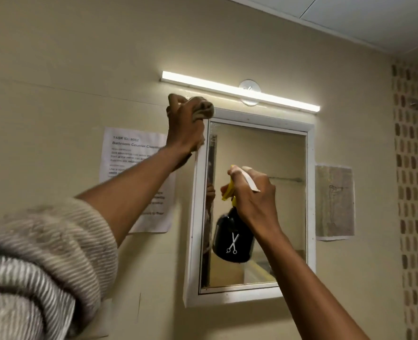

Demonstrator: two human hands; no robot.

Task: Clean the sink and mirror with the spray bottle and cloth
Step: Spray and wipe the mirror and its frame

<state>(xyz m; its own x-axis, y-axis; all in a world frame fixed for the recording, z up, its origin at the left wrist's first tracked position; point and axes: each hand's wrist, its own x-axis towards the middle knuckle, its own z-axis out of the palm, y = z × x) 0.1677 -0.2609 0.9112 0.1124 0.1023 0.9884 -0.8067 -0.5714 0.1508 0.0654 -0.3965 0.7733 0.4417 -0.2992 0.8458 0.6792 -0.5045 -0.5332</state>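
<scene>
A white-framed mirror [259, 153] hangs on the beige wall. My left hand [184, 128] is raised to the frame's top left corner, shut on a bunched brown cloth [203, 110] that pokes out above the fingers. My right hand [254, 192] holds a black spray bottle [232, 236] with a yellow trigger and a white scissors mark, upright in front of the mirror glass, nozzle towards the glass. The sink is out of view.
A lit strip light [239, 90] runs above the mirror. A printed task sheet [134, 153] is taped left of the mirror, and a drawn paper [334, 202] on its right. Mosaic tile [414, 192] covers the far right wall.
</scene>
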